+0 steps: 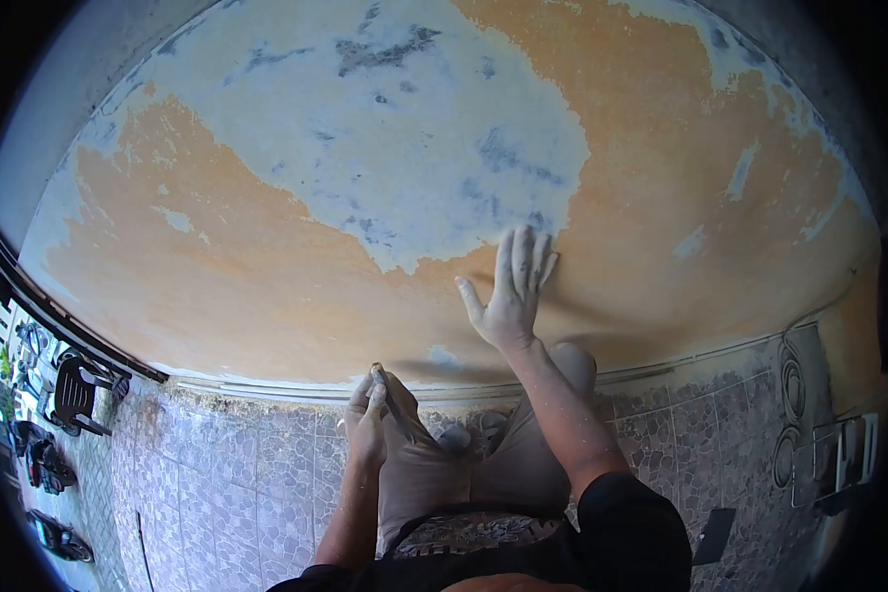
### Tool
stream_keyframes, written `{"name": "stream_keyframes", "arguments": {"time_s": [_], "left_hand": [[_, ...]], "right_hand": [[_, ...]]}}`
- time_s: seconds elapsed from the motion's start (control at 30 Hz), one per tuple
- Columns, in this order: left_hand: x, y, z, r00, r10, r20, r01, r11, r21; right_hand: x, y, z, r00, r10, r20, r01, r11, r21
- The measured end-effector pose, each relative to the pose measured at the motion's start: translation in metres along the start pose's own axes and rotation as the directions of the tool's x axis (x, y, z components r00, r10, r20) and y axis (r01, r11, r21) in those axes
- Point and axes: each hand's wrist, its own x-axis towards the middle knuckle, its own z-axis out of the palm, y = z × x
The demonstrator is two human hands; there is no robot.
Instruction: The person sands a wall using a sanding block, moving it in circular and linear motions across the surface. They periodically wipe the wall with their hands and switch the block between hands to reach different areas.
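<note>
My right hand (513, 296) lies against the wall with its fingers stretched out, at the lower edge of a large pale patch (444, 148) where the orange paint (296, 296) is gone. Whitish dust covers its fingers. Lower down and to the left, my left hand (367, 419) is closed around a slim tool (377, 369) whose tip points up toward the wall. The hand hides part of this tool, so its kind is hard to tell. My left hand is beside my knee, apart from the wall.
Patterned tiles (237, 474) cover the floor below the wall. A dark chair (77, 395) and parked motorbikes (44, 464) are at the left. Coiled hose or cable (791, 385) hangs at the right, near a pale rack (853, 454). A dark flat object (713, 536) lies on the floor.
</note>
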Motion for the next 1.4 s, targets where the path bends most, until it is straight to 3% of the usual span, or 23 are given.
{"name": "stream_keyframes", "arguments": {"time_s": [0.03, 0.1, 0.13, 0.2, 0.23, 0.27, 0.3, 0.33, 0.4, 0.43, 0.53, 0.57, 0.6, 0.67, 0.7, 0.73, 0.8, 0.93, 1.13, 1.2, 1.27, 1.33, 1.4], "left_hand": [[0.000, -0.003, 0.002, 1.000, 0.000, 0.024, 0.000, 1.000, 0.004], [-0.003, -0.001, 0.004, 0.999, -0.016, 0.049, 0.014, 0.999, 0.035], [-0.004, 0.006, 0.008, 0.999, -0.017, 0.039, 0.016, 0.999, 0.037], [-0.006, 0.019, 0.014, 0.999, -0.017, 0.048, 0.019, 0.999, -0.034], [-0.001, 0.014, 0.005, 0.998, 0.006, 0.068, -0.002, 0.998, -0.065], [-0.001, 0.017, 0.005, 0.999, -0.002, 0.046, 0.005, 0.998, -0.062], [-0.001, 0.022, 0.007, 0.998, 0.006, 0.064, 0.003, 0.992, -0.129], [-0.001, 0.026, 0.007, 0.997, 0.014, 0.074, 0.001, 0.981, -0.195], [-0.004, 0.029, 0.004, 0.997, 0.006, 0.077, 0.016, 0.960, -0.279], [-0.005, 0.031, 0.006, 0.996, 0.013, 0.084, 0.014, 0.951, -0.310], [-0.008, 0.026, 0.006, 0.991, 0.039, 0.130, 0.002, 0.953, -0.304], [-0.009, 0.025, 0.008, 0.992, 0.038, 0.122, 0.002, 0.951, -0.308], [-0.011, 0.026, 0.012, 0.989, 0.043, 0.140, 0.003, 0.950, -0.311], [-0.010, 0.024, 0.014, 0.986, 0.048, 0.159, 0.006, 0.948, -0.318], [-0.009, 0.021, 0.014, 0.983, 0.082, 0.166, -0.033, 0.960, -0.279], [-0.009, 0.019, 0.013, 0.978, 0.117, 0.174, -0.073, 0.968, -0.238], [-0.006, 0.020, 0.014, 0.976, 0.112, 0.186, -0.071, 0.974, -0.216], [-0.002, 0.024, 0.018, 0.974, 0.128, 0.188, -0.106, 0.987, -0.122], [0.003, 0.036, 0.019, 0.947, 0.137, 0.290, -0.126, 0.990, -0.057], [0.015, 0.050, 0.019, 0.925, 0.139, 0.353, -0.139, 0.990, -0.026], [0.024, 0.079, 0.023, 0.875, 0.146, 0.462, -0.290, 0.922, 0.257], [0.039, 0.125, 0.042, 0.832, 0.352, 0.429, -0.512, 0.785, 0.348], [0.048, 0.182, 0.060, 0.692, 0.515, 0.505, -0.719, 0.552, 0.422]], "right_hand": [[-0.014, -0.005, 0.004, 1.000, 0.000, 0.001, 0.000, 1.000, -0.003], [-0.041, -0.020, 0.008, 0.972, -0.031, 0.234, 0.008, 0.995, 0.100], [-0.052, -0.028, 0.006, 0.970, -0.033, 0.239, 0.007, 0.994, 0.108], [-0.070, -0.047, 0.000, 0.928, -0.067, 0.367, -0.103, 0.899, 0.426], [-0.075, -0.056, -0.003, 0.923, -0.073, 0.377, -0.108, 0.893, 0.437], [-0.080, -0.067, -0.009, 0.770, 0.001, 0.638, -0.503, 0.615, 0.607], [-0.087, -0.076, -0.014, 0.531, -0.063, 0.845, -0.820, 0.213, 0.531], [-0.101, -0.077, -0.009, 0.424, -0.133, 0.896, -0.898, 0.069, 0.436], [-0.098, -0.092, -0.021, 0.551, -0.144, 0.822, -0.812, 0.136, 0.568], [-0.098, -0.097, -0.023, 0.561, -0.155, 0.813, -0.819, 0.036, 0.572], [-0.093, -0.093, -0.027, 0.464, -0.164, 0.870, -0.870, 0.101, 0.483], [-0.095, -0.094, -0.029, 0.462, -0.140, 0.876, -0.885, -0.004, 0.466], [-0.094, -0.093, -0.030, 0.457, -0.143, 0.878, -0.887, 0.000, 0.462], [-0.093, -0.089, -0.033, 0.327, -0.242, 0.913, -0.892, -0.399, 0.214], [-0.097, -0.087, -0.033, 0.288, -0.276, 0.917, -0.858, -0.500, 0.119], [-0.104, -0.085, -0.030, 0.286, -0.276, 0.918, -0.859, -0.498, 0.118], [-0.112, -0.083, -0.025, 0.311, -0.317, 0.896, -0.775, -0.630, 0.046], [-0.106, -0.085, -0.030, 0.290, -0.266, 0.919, -0.771, -0.634, 0.059], [-0.091, -0.079, -0.039, 0.287, -0.304, 0.908, -0.853, -0.513, 0.098], [-0.090, -0.073, -0.036, 0.326, -0.371, 0.870, -0.873, -0.472, 0.125], [-0.086, -0.072, -0.038, 0.372, -0.261, 0.891, -0.865, -0.445, 0.231], [-0.079, -0.065, -0.036, 0.448, -0.166, 0.879, -0.829, -0.446, 0.338], [-0.070, -0.054, -0.034, 0.511, -0.033, 0.859, -0.802, -0.376, 0.463]]}}
